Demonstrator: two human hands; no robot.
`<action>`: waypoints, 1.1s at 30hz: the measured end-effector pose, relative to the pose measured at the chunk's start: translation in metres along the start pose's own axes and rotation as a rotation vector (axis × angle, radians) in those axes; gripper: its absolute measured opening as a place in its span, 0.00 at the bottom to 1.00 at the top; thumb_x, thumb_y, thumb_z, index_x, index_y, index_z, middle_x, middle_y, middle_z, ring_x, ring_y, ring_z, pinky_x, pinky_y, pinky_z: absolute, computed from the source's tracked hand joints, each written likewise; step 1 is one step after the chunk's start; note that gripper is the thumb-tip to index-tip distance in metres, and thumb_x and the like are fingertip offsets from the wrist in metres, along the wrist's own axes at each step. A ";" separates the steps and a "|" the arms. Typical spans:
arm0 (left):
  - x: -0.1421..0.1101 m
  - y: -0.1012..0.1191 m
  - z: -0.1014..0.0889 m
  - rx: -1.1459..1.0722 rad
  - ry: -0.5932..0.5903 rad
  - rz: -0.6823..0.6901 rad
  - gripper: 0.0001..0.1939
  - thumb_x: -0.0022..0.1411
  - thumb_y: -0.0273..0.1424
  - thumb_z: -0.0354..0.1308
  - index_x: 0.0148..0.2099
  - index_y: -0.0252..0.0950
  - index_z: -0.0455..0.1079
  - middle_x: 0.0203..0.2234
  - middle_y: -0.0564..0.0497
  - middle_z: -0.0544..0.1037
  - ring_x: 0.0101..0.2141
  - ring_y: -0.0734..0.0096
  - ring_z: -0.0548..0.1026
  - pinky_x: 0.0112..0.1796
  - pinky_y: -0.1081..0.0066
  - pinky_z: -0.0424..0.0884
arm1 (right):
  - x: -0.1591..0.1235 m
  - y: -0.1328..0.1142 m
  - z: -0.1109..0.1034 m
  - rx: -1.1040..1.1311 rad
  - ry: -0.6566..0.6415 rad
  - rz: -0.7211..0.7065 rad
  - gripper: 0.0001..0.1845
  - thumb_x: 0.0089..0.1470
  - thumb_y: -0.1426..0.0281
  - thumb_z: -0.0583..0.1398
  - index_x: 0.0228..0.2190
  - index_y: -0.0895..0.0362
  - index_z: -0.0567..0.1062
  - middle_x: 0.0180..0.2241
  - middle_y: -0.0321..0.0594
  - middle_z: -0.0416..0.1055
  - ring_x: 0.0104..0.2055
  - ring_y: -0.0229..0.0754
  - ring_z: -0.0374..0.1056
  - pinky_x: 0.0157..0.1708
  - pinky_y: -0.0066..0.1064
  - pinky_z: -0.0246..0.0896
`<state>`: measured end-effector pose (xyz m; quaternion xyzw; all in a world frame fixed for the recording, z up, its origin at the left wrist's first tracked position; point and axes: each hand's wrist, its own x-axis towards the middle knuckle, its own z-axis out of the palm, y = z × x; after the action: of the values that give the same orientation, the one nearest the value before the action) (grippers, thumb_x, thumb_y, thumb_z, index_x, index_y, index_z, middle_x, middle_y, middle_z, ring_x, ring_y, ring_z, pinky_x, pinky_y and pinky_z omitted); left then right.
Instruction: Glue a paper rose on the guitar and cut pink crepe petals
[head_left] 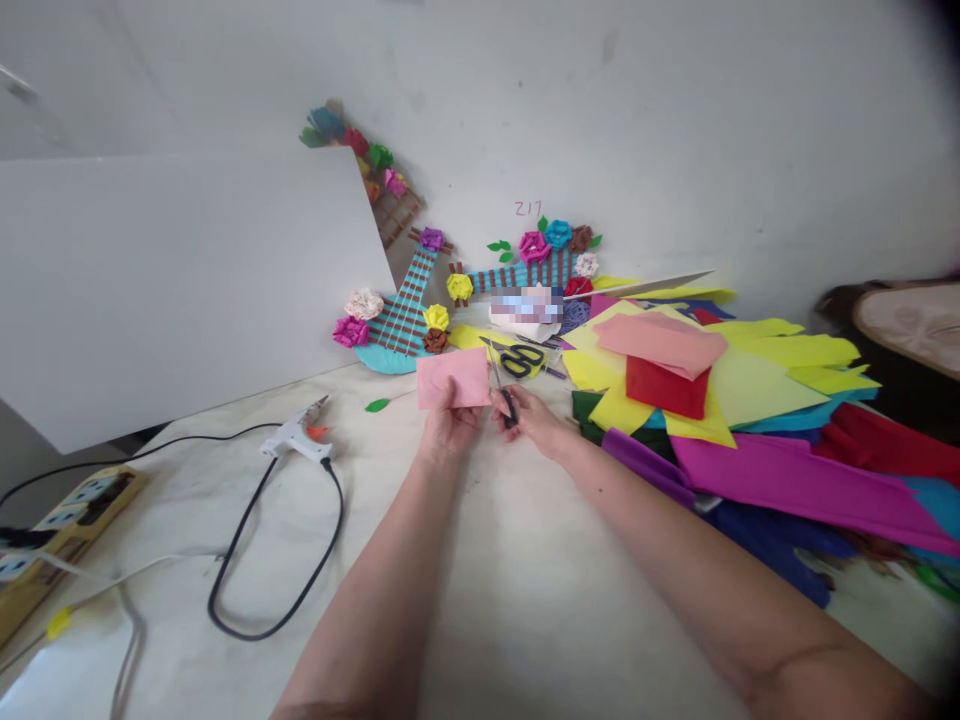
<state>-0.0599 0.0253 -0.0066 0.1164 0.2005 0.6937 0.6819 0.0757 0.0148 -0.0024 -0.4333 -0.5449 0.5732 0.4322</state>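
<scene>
Okay, nearest first: tabletop [540,600], with a white glue gun [294,437] lying on it at left, unheld. Roughly level with that, left hand [452,428] pinches a pink sheet [466,370], thumb on its face, sheet out in front over the tabletop. Right hand [531,412] grips scissors [509,404], blades pointing up beside the sheet's right edge; blade contact can't be told. Progress: seems early on this piece, outline basically rectangular, no cut-out showing, shaping looks undone. Sheet: light pink, flattish, faint curved mark on face, drawn or creased unclear; layer count too. Beyond: second scissors [523,360] lying loose, coloured sheets [757,400] piled right. Farthest, near the wall, guitar-shaped pieces [401,325] already carry flowers.
</scene>
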 end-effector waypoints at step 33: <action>-0.004 -0.007 0.013 -0.033 0.126 -0.034 0.09 0.61 0.26 0.52 0.43 0.32 0.68 0.31 0.47 0.79 0.31 0.71 0.77 0.36 0.72 0.74 | 0.000 0.001 0.005 -0.020 -0.007 -0.068 0.22 0.45 0.52 0.58 0.36 0.54 0.61 0.20 0.28 0.61 0.19 0.33 0.62 0.13 0.23 0.54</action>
<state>-0.0474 0.0234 0.0027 0.0577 0.2336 0.6912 0.6815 0.0706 0.0132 -0.0036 -0.4168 -0.5666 0.5543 0.4449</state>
